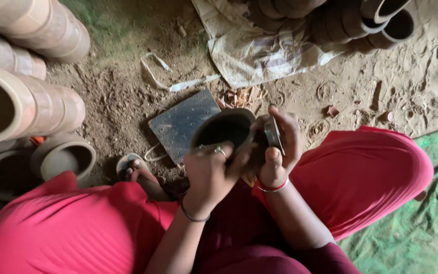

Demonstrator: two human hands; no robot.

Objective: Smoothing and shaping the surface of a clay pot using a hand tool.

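Note:
A dark, unfired clay cup [224, 129] is held in front of me over my lap, its open mouth facing up and left. My left hand [210, 175], with a ring on one finger, grips the cup's near side and rim. My right hand [279, 152] holds a thin, flat metal scraper [274, 135] pressed against the cup's right side. My knees in red cloth [361, 172] spread to both sides.
A dark flat slab [181, 123] lies on the dirt floor just past the cup. Stacked clay pots [21, 101] fill the left; more dark cups [376, 20] lie top right on a pale sack [249, 50]. A green cloth [427, 218] covers the right floor.

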